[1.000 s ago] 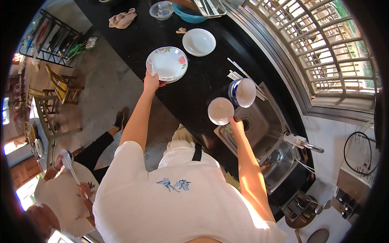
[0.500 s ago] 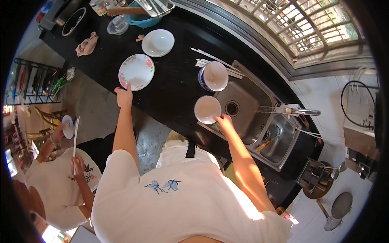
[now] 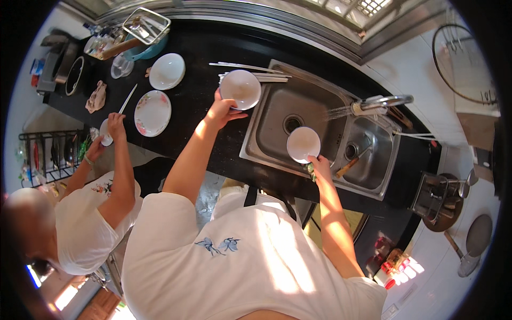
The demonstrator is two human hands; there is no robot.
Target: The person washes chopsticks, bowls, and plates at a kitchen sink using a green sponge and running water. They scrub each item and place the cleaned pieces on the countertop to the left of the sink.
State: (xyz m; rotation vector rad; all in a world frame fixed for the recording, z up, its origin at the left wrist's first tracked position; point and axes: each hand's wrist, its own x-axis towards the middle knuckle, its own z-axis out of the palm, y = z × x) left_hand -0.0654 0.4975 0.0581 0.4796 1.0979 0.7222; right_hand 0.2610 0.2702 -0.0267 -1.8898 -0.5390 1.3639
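1. Each hand grips one white bowl: left hand [image 3: 221,111] holds a bowl [image 3: 241,88] at the sink's [image 3: 272,140] 10 o'clock edge; right hand [image 3: 318,163] holds another bowl [image 3: 303,144] over the basin.
2. Two plates [image 3: 153,112] lie at 9 o'clock.

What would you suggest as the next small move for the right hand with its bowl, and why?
Probably shift the white bowl a little toward the faucet. The right hand holds it over the sink, and the water stream seems to fall just beside its rim rather than inside.
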